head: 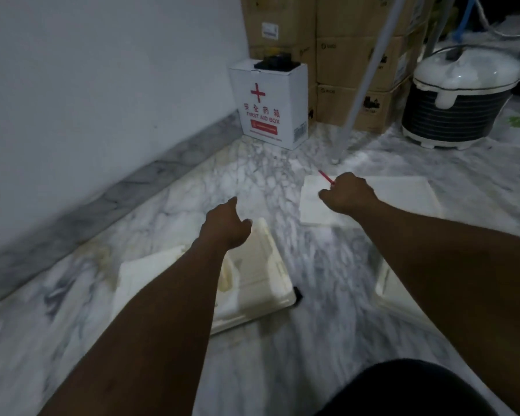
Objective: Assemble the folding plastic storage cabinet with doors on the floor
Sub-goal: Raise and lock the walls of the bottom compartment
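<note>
Blurred view from your head, looking down at a marble floor point(267, 370). Both your bare arms reach forward, with the hands well apart.

Your left hand point(225, 223) hangs over the far end of a cream panel point(264, 265). Its fingers are loosely curled, its thumb points ahead, and it holds nothing. This panel is a moulded cabinet part with a raised rim. It lies flat on the floor in the middle of the view, and your left forearm covers its left side. A small black piece point(297, 294) sits at its near right corner.

Your right hand point(348, 193) is farther out, over the left end of a flat white sheet point(403, 196), another cabinet part lying on the floor. The fingers are curled under. A thin red stick point(325, 176) pokes out from behind the knuckles (the blur hides whether you are gripping it or it just lies there).

A third cream part point(383, 286) shows only as an edge under your right forearm.

Along the left runs a pale wall point(102, 85) with a grey skirting. In the far corner stands a white first aid box point(270, 109) with a red cross, against stacked cartons point(342, 55). A grey pole point(370, 76) leans in front of the cartons, its foot on the floor just behind the sheet. To the right is a white-lidded cooker point(463, 94). Dark cloth point(403, 388) fills the bottom right.
</note>
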Motion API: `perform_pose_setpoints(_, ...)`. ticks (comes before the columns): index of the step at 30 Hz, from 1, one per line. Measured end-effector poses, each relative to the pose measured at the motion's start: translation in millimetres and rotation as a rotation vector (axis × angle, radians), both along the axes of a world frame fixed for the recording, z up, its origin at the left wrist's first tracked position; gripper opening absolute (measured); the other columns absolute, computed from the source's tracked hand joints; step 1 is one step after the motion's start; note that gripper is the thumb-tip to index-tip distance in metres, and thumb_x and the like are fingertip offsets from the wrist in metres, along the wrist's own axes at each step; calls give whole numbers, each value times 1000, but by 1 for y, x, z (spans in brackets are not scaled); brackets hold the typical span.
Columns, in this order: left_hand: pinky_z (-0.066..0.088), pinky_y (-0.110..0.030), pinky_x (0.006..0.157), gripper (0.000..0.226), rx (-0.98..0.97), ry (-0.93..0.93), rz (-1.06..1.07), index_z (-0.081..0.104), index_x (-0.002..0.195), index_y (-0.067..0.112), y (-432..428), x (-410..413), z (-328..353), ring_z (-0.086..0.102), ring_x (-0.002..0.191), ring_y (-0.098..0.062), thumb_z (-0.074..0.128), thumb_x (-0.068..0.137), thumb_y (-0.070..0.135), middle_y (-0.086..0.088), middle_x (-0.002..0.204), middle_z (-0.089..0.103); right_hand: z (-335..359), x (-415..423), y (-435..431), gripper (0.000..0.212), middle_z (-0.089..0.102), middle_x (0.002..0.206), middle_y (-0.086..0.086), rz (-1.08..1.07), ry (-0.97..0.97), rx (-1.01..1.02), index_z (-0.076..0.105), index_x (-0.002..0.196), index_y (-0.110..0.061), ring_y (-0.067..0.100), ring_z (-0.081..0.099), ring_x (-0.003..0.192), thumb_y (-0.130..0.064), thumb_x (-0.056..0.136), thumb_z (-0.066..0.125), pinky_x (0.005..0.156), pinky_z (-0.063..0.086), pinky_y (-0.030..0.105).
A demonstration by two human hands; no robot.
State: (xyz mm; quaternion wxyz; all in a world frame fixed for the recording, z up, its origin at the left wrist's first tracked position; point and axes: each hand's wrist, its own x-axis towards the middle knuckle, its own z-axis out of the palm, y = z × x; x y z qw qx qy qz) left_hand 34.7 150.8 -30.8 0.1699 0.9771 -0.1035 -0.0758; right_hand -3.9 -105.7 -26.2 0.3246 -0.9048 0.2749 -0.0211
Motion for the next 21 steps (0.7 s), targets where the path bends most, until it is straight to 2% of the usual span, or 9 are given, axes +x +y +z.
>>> perform_pose_setpoints(3,34,-45,114,76,24,-5,103,25,155,16,68,-15,3,33,144,-31,57,92,44,-10,157,36,1,-2,72,46,64,120,14,100,-3,29,60,114,-11,36,62,110,-44,81,61,83,46,31)
perform_pose_setpoints(5,35,-45,113,76,25,6,163,28,154,16,107,-24,-3,35,143,-32,57,90,46,-10,156,38,-4,-7,112,46,64,119,13,158,9,53,61,115,-10,35,62,110,-43,82,62,85,47,31)
perform_pose_setpoints(7,38,-46,110,75,25,31,217,31,152,16,135,-32,-11,39,140,-32,57,88,47,-11,153,41,-16,-12,145,43,64,118,12,200,25,60,61,112,-11,35,62,111,-41,82,63,86,47,32)
perform_pose_setpoints(10,41,-45,107,73,-2,81,272,39,148,16,167,-46,-28,45,134,-32,57,86,49,-12,147,48,-35,-15,187,33,67,109,9,277,54,44,61,100,-16,33,63,105,-42,80,63,79,47,32)
perform_pose_setpoints(13,41,-44,108,71,-28,118,294,44,143,17,181,-58,-47,47,133,-30,58,85,55,-10,144,50,-51,-20,212,29,67,105,6,294,82,5,60,97,-17,31,64,101,-42,81,63,75,45,31)
perform_pose_setpoints(17,44,-44,101,71,43,90,294,54,132,21,179,-70,-58,46,128,-31,61,78,67,-7,136,52,-64,-27,229,32,63,98,5,252,75,-49,61,101,-17,31,64,95,-41,81,68,72,41,30)
perform_pose_setpoints(21,44,-48,94,74,142,50,332,56,124,22,165,-76,-58,42,123,-31,59,73,75,-6,129,47,-71,-24,237,23,67,100,7,204,57,-48,63,99,-18,33,65,92,-33,82,66,75,48,32)
